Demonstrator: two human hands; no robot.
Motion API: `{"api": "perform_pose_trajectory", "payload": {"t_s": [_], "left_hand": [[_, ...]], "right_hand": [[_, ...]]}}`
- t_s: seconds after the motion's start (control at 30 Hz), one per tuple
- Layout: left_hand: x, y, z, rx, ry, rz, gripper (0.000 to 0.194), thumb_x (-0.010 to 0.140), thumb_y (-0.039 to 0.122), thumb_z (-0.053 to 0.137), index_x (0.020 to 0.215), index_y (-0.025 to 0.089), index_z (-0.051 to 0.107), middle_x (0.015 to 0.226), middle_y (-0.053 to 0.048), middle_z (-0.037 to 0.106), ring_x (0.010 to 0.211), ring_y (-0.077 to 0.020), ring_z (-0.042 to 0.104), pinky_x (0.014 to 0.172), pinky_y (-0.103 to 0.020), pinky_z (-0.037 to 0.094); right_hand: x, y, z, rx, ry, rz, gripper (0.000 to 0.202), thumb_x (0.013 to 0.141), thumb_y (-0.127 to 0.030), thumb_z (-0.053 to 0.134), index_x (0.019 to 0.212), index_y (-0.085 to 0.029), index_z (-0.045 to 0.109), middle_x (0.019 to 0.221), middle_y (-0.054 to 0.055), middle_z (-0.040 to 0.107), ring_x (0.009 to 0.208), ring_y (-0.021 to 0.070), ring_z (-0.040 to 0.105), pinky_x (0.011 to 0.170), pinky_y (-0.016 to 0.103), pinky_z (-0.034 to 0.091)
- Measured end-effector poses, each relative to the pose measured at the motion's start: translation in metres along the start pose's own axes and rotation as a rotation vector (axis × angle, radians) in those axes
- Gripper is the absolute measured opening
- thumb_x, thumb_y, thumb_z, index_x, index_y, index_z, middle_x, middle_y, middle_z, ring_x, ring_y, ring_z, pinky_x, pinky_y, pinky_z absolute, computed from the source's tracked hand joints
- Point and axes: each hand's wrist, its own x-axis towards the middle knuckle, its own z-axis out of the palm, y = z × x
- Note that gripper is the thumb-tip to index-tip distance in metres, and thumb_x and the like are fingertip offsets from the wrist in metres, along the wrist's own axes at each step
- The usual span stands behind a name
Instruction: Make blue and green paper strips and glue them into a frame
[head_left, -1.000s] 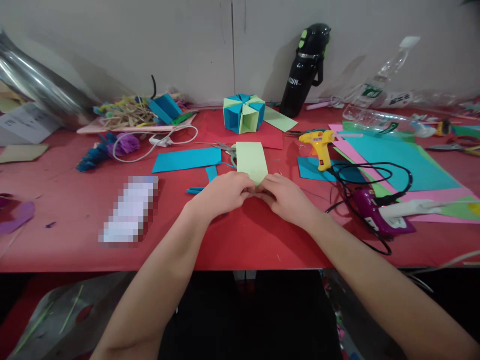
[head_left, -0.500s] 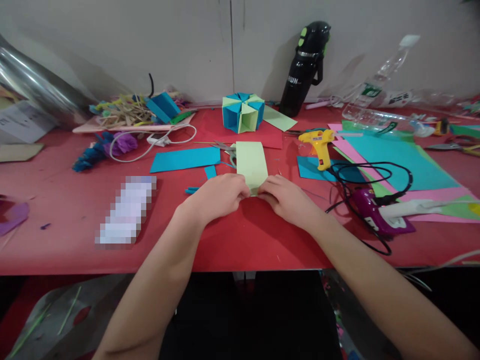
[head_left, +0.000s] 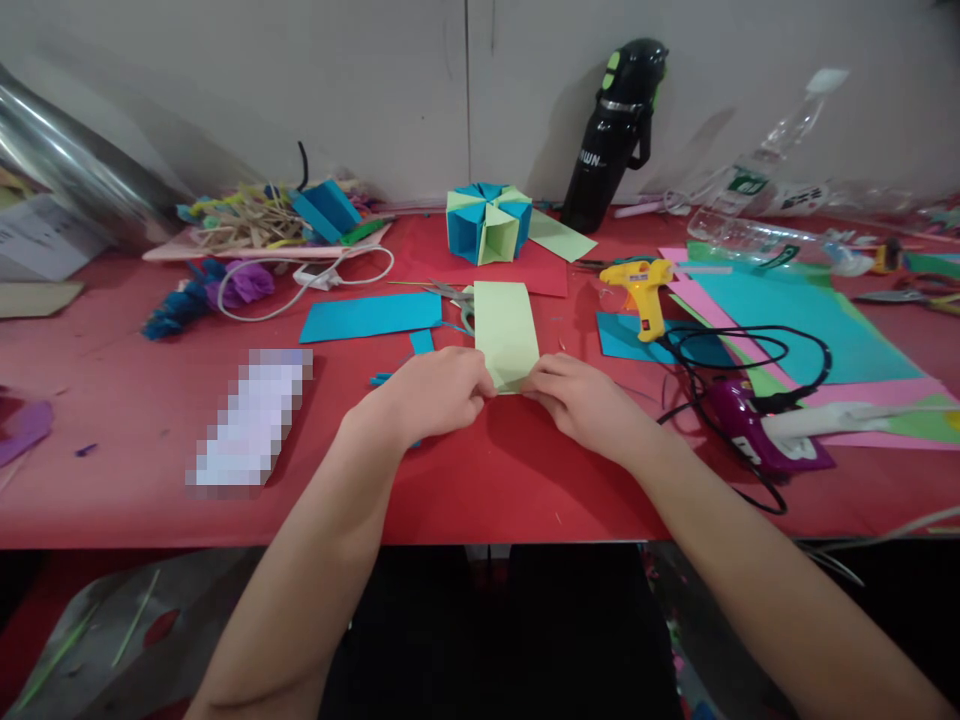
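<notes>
A pale green paper strip (head_left: 507,325) lies lengthwise away from me on the red tabletop. My left hand (head_left: 450,385) pinches its near left corner, fingers curled closed. At the near right corner my right hand (head_left: 574,395) is closed on the same paper. The near edge between them looks slightly raised or folded. Scissors (head_left: 466,310) lie partly under the strip's left side. A blue paper strip (head_left: 371,316) rests beyond my left hand. Behind the green strip stands a blue and green folded-paper ring (head_left: 489,225).
To the right are a yellow glue gun (head_left: 639,295), a purple tool (head_left: 757,425) with black cable, and stacked coloured sheets (head_left: 810,320). A black flask (head_left: 615,135) and a plastic bottle (head_left: 780,150) are at the back. A pixelated object (head_left: 251,420) lies left.
My hands have moved slightly apart along the near edge of the green paper, showing more of it between them. The whole view has shifted a little.
</notes>
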Motion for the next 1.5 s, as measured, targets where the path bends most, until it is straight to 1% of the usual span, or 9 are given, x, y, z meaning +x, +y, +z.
{"api": "perform_pose_trajectory", "payload": {"t_s": [0.1, 0.23, 0.47, 0.53, 0.63, 0.7, 0.8, 1.2, 1.5], "left_hand": [[-0.002, 0.001, -0.001, 0.084, -0.022, -0.011, 0.033, 0.080, 0.014, 0.052, 0.093, 0.028, 0.079, 0.113, -0.004, 0.072, 0.103, -0.0270, 0.066, 0.076, -0.035, 0.046], [-0.003, 0.003, -0.002, 0.100, -0.020, -0.004, 0.033, 0.080, 0.014, 0.053, 0.091, 0.029, 0.080, 0.110, -0.004, 0.072, 0.098, -0.0261, 0.067, 0.074, -0.035, 0.045], [0.001, -0.005, 0.000, -0.010, -0.013, 0.043, 0.030, 0.087, 0.015, 0.050, 0.100, 0.025, 0.076, 0.115, -0.004, 0.072, 0.103, -0.0243, 0.064, 0.082, -0.034, 0.046], [0.005, -0.007, 0.003, -0.060, 0.016, 0.056, 0.023, 0.091, 0.021, 0.051, 0.101, 0.023, 0.072, 0.111, -0.005, 0.072, 0.101, -0.0234, 0.064, 0.080, -0.033, 0.045], [0.011, -0.010, 0.010, -0.102, 0.052, 0.027, 0.018, 0.096, 0.032, 0.052, 0.093, 0.022, 0.065, 0.098, -0.005, 0.071, 0.090, -0.0219, 0.063, 0.072, -0.032, 0.043], [0.014, -0.011, 0.014, -0.121, 0.056, 0.010, 0.017, 0.096, 0.034, 0.052, 0.090, 0.021, 0.062, 0.092, -0.005, 0.069, 0.083, -0.0205, 0.061, 0.066, -0.031, 0.040], [0.017, -0.013, 0.016, -0.139, 0.045, 0.006, 0.014, 0.096, 0.033, 0.054, 0.091, 0.022, 0.060, 0.093, -0.004, 0.069, 0.080, -0.0193, 0.061, 0.063, -0.030, 0.038], [0.019, -0.019, 0.016, -0.144, 0.073, 0.056, 0.011, 0.094, 0.028, 0.057, 0.086, 0.021, 0.058, 0.094, -0.003, 0.067, 0.086, -0.0190, 0.060, 0.070, -0.031, 0.041], [0.013, -0.016, 0.008, -0.245, -0.007, 0.001, 0.006, 0.092, 0.022, 0.055, 0.086, 0.021, 0.058, 0.091, -0.002, 0.066, 0.071, -0.0148, 0.059, 0.062, -0.029, 0.042]], "right_hand": [[-0.001, 0.000, -0.001, 0.002, 0.020, -0.021, 0.030, 0.096, -0.008, 0.048, 0.104, -0.020, 0.074, 0.102, 0.010, 0.067, 0.099, 0.0254, 0.062, 0.089, 0.042, 0.051], [-0.003, 0.000, -0.002, 0.077, 0.044, -0.007, 0.025, 0.091, -0.010, 0.055, 0.100, -0.022, 0.074, 0.103, 0.009, 0.067, 0.098, 0.0246, 0.062, 0.086, 0.040, 0.052], [0.001, 0.001, 0.001, 0.224, 0.096, 0.066, 0.006, 0.090, -0.021, 0.063, 0.088, -0.022, 0.068, 0.094, 0.005, 0.064, 0.086, 0.0198, 0.061, 0.078, 0.035, 0.050], [0.006, 0.001, 0.004, 0.257, 0.113, 0.109, 0.009, 0.092, -0.026, 0.064, 0.085, -0.021, 0.065, 0.088, 0.004, 0.062, 0.080, 0.0180, 0.059, 0.072, 0.032, 0.047], [0.013, 0.003, 0.011, 0.269, 0.131, 0.175, 0.017, 0.094, -0.030, 0.063, 0.080, -0.020, 0.060, 0.082, 0.003, 0.060, 0.074, 0.0166, 0.055, 0.066, 0.030, 0.042], [0.016, 0.004, 0.015, 0.263, 0.135, 0.205, 0.019, 0.094, -0.030, 0.063, 0.078, -0.020, 0.058, 0.080, 0.002, 0.059, 0.071, 0.0160, 0.053, 0.065, 0.030, 0.039], [0.018, 0.005, 0.017, 0.267, 0.133, 0.226, 0.016, 0.092, -0.028, 0.066, 0.081, -0.020, 0.058, 0.080, 0.001, 0.059, 0.069, 0.0152, 0.051, 0.064, 0.030, 0.038], [0.016, 0.006, 0.013, 0.328, 0.129, 0.222, 0.010, 0.092, -0.024, 0.064, 0.084, -0.021, 0.060, 0.080, 0.001, 0.058, 0.067, 0.0149, 0.051, 0.063, 0.029, 0.041], [0.014, 0.008, 0.010, 0.366, 0.093, 0.222, 0.005, 0.093, -0.022, 0.062, 0.088, -0.020, 0.063, 0.083, 0.001, 0.056, 0.068, 0.0143, 0.051, 0.064, 0.029, 0.042]]}}
